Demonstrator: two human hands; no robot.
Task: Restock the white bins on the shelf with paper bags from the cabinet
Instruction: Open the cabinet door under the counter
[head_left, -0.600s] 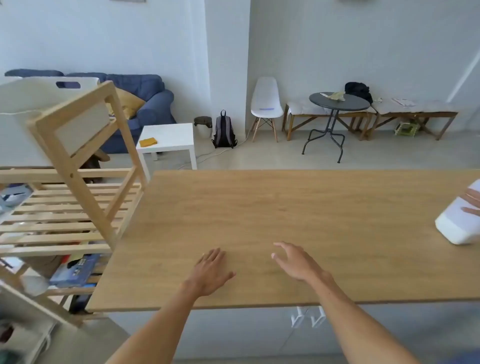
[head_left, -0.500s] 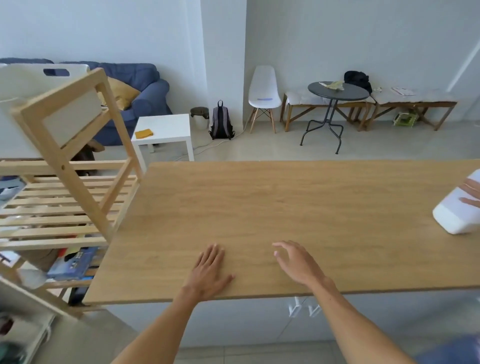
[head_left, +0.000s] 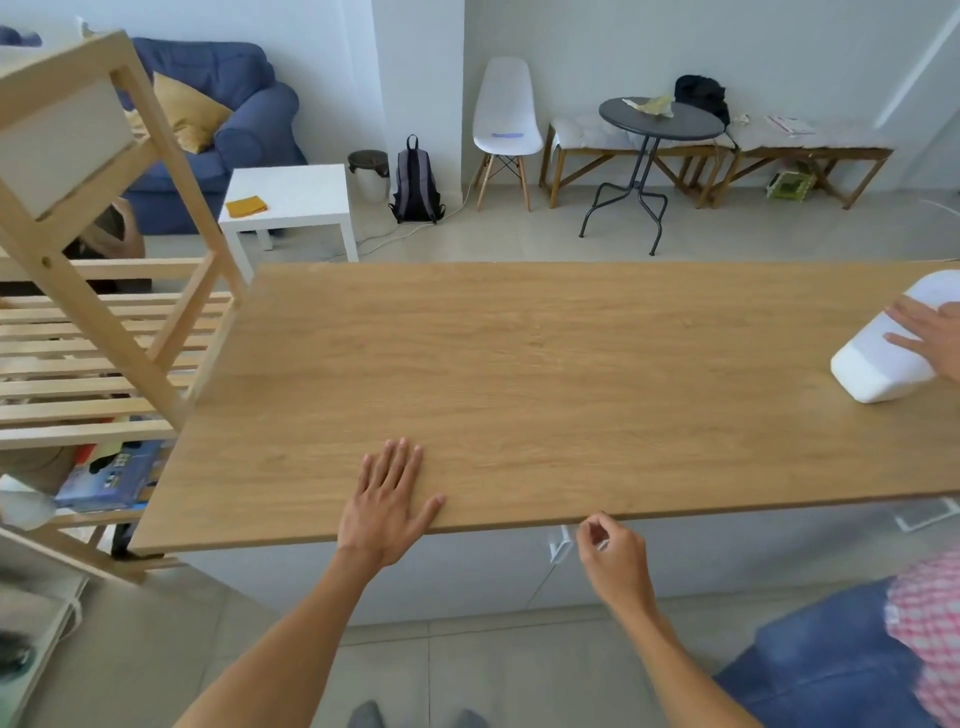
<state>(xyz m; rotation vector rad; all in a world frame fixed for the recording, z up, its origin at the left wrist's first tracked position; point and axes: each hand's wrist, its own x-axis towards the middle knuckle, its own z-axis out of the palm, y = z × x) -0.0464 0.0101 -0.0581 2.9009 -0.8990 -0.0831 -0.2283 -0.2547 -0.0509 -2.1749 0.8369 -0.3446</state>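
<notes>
A: Entry, taking the wooden countertop (head_left: 519, 374) as reference. Nearest: right hand (head_left: 615, 564) just below its front edge, fingers curled loosely together at the white cabinet handle (head_left: 560, 543), clamped on nothing that I can see; contact with the handle not resolvable.

B: Left hand?

A: Left hand (head_left: 387, 501) flat on the countertop at the front edge, fingers spread apart, holding nothing. Looks like bracing.

B: Paper bags?

A: Not visible. Judged to be behind the white cabinet doors (head_left: 467, 577) under the countertop, doors shut.

B: Handling estimate?

A: Paper bags should be light, soft and easily creased. Best taken as a stack, pinched at the folded edges, thumb above and fingers below.

B: Destination?

A: Wooden shelf (head_left: 104, 332) touching the countertop's left end. A white bin (head_left: 883, 358) lies at the right end under another person's hand (head_left: 930, 332).
</notes>
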